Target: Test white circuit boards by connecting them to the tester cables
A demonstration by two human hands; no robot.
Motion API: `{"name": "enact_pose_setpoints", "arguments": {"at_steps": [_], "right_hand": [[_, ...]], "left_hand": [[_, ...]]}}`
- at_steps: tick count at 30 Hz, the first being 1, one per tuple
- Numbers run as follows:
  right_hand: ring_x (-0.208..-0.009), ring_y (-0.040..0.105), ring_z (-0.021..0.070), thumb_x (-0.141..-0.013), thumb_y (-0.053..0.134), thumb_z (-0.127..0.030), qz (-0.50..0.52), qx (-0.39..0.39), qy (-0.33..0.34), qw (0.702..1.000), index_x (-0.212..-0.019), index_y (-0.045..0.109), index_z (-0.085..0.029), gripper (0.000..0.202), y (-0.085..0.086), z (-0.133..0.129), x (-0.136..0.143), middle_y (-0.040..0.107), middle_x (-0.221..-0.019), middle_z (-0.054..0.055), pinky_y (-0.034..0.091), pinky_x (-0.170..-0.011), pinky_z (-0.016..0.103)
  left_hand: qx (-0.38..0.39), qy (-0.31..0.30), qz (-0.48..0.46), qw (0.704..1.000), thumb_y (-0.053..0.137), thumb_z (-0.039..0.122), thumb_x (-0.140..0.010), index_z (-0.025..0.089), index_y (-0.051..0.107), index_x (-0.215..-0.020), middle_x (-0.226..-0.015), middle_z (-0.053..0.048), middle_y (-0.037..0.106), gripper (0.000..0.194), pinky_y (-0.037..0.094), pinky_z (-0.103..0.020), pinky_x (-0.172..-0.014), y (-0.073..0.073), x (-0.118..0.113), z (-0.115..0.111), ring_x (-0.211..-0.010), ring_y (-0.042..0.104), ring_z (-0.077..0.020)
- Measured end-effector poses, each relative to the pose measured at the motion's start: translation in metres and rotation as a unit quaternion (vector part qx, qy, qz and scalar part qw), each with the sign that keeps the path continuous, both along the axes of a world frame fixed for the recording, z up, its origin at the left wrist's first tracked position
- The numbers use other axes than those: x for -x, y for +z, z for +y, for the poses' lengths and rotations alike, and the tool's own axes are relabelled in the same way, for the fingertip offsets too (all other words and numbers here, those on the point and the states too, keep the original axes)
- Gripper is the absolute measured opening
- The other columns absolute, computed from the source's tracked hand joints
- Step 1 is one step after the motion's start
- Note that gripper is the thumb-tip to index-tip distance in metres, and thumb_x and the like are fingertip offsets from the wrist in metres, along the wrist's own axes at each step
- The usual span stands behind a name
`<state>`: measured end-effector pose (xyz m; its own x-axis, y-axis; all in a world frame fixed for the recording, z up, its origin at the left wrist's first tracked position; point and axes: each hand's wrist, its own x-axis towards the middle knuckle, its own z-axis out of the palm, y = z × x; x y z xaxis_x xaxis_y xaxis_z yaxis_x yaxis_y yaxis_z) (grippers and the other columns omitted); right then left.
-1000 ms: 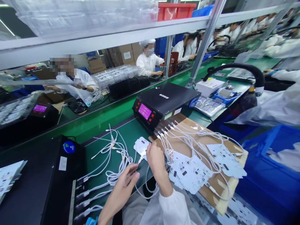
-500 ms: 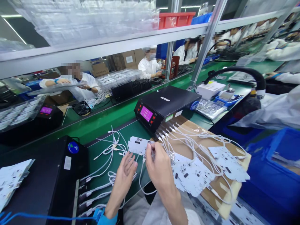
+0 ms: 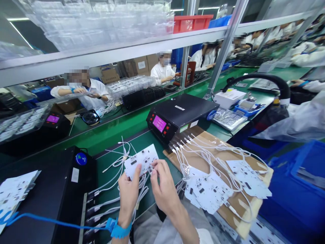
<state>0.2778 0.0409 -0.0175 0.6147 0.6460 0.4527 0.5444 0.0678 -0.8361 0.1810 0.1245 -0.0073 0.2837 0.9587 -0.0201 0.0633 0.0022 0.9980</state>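
A white circuit board (image 3: 142, 158) with dark chips is held tilted over the green bench. My left hand (image 3: 129, 189) grips its near left corner, thumb on top; a blue wrist strap (image 3: 119, 229) sits on that wrist. My right hand (image 3: 164, 186) is at the board's right edge, thumb and fingers pinched together. Whether the fingertips hold the board's edge or a small plug there, I cannot make out. White cables (image 3: 142, 191) lie bunched beneath the board and between my hands.
A black box with a lit screen (image 3: 159, 124) stands behind, white cables running from its side. Several boards (image 3: 207, 189) lie on brown cardboard (image 3: 175, 158) at right. Another black box (image 3: 50, 189) carries stacked boards (image 3: 15, 189) at left. Co-workers sit across the bench.
My left hand has gone from open fingers to gripping the board. The board has come nearer and turned, its right end raised. My right hand has shifted slightly left and down.
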Motion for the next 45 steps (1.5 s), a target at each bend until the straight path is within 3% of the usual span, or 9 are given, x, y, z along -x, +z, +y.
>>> {"name": "enact_pose_setpoints", "arguments": {"at_steps": [3, 7, 14, 20, 27, 31, 37, 41, 45], "right_hand": [[-0.077, 0.064, 0.0183, -0.109, 0.03, -0.039, 0.107, 0.054, -0.054, 0.991, -0.099, 0.049, -0.024, 0.027, -0.019, 0.003, 0.014, 0.062, -0.085, 0.003, 0.052, -0.074, 0.031], [-0.058, 0.06, 0.0158, -0.109, 0.032, -0.047, 0.206, 0.06, 0.035, 0.976, -0.116, 0.045, -0.022, 0.029, -0.024, 0.01, 0.021, 0.063, -0.071, -0.004, 0.044, -0.057, 0.025], [-0.049, 0.06, 0.0148, -0.105, 0.044, -0.049, 0.121, 0.059, 0.072, 0.988, -0.119, 0.056, -0.02, 0.034, -0.002, 0.018, 0.019, 0.062, -0.063, -0.004, 0.038, -0.048, 0.023], [-0.054, 0.064, 0.0163, -0.109, 0.037, -0.048, 0.084, 0.075, 0.038, 0.993, -0.129, 0.059, -0.022, 0.04, -0.012, 0.019, 0.013, 0.067, -0.068, -0.001, 0.045, -0.055, 0.026], [-0.108, 0.068, 0.032, -0.106, 0.049, -0.03, 0.009, 0.213, -0.016, 0.977, -0.144, 0.044, -0.005, 0.046, -0.035, 0.047, -0.002, 0.07, -0.116, 0.022, 0.057, -0.094, 0.049], [-0.13, 0.057, 0.0337, -0.106, 0.047, -0.024, -0.112, 0.192, -0.024, 0.975, -0.139, 0.053, -0.009, 0.036, -0.028, -0.01, -0.015, 0.059, -0.137, 0.025, 0.053, -0.107, 0.053], [-0.111, 0.062, 0.0305, -0.103, 0.053, -0.02, -0.235, 0.253, -0.097, 0.934, -0.118, 0.065, -0.015, 0.02, -0.024, -0.113, -0.087, 0.067, -0.116, 0.016, 0.057, -0.095, 0.048], [-0.103, 0.064, 0.0311, -0.095, 0.062, -0.013, -0.294, 0.371, -0.01, 0.881, -0.099, 0.071, -0.014, 0.01, -0.044, -0.108, -0.118, 0.07, -0.101, 0.015, 0.057, -0.091, 0.046], [-0.096, 0.066, 0.0283, -0.099, 0.06, -0.015, -0.303, 0.395, 0.0, 0.867, -0.097, 0.071, -0.015, 0.011, -0.051, -0.1, -0.124, 0.071, -0.094, 0.013, 0.057, -0.083, 0.041]], "left_hand": [[0.023, 0.053, -0.025, 0.998, 0.078, 0.049, -0.089, 0.015, 0.075, -0.12, -0.126, -0.014, 0.077, 0.046, 0.06, -0.043, -0.105, 0.002, -0.006, 0.0, -0.121, 0.072, -0.0312], [0.069, 0.069, -0.119, 0.988, 0.078, 0.045, -0.091, 0.016, 0.073, -0.126, -0.128, -0.013, 0.076, 0.046, 0.061, -0.04, -0.103, 0.007, -0.015, 0.0, -0.116, 0.074, -0.0281], [0.13, 0.127, -0.247, 0.952, 0.073, 0.031, -0.096, 0.017, 0.072, -0.124, -0.125, -0.011, 0.076, 0.031, 0.062, -0.021, -0.084, 0.012, -0.018, 0.004, -0.106, 0.075, -0.0171], [-0.006, 0.18, -0.279, 0.943, 0.074, 0.021, -0.093, 0.018, 0.072, -0.118, -0.13, -0.007, 0.073, 0.025, 0.065, -0.025, -0.09, 0.027, -0.007, 0.026, -0.117, 0.071, -0.0174], [0.082, 0.063, -0.198, 0.975, 0.077, 0.034, -0.093, 0.018, 0.075, -0.12, -0.134, -0.01, 0.072, 0.032, 0.065, -0.029, -0.097, 0.031, -0.016, -0.014, -0.124, 0.07, -0.0238], [0.165, -0.006, -0.2, 0.966, 0.079, 0.035, -0.091, 0.022, 0.073, -0.126, -0.14, -0.01, 0.069, 0.037, 0.061, -0.04, -0.109, 0.025, -0.023, -0.034, -0.13, 0.067, -0.0264], [0.273, -0.151, -0.222, 0.924, 0.083, 0.038, -0.088, 0.022, 0.071, -0.127, -0.142, -0.011, 0.069, 0.044, 0.058, -0.056, -0.111, 0.018, -0.051, -0.06, -0.134, 0.065, -0.0332], [0.318, -0.233, -0.252, 0.884, 0.082, 0.041, -0.088, 0.019, 0.07, -0.125, -0.14, -0.013, 0.07, 0.044, 0.056, -0.056, -0.113, -0.003, -0.094, -0.083, -0.134, 0.065, -0.0339], [0.277, -0.226, -0.235, 0.904, 0.077, 0.046, -0.092, 0.02, 0.067, -0.13, -0.142, -0.012, 0.068, 0.048, 0.052, -0.047, -0.119, -0.03, -0.122, -0.088, -0.134, 0.065, -0.0294]]}}
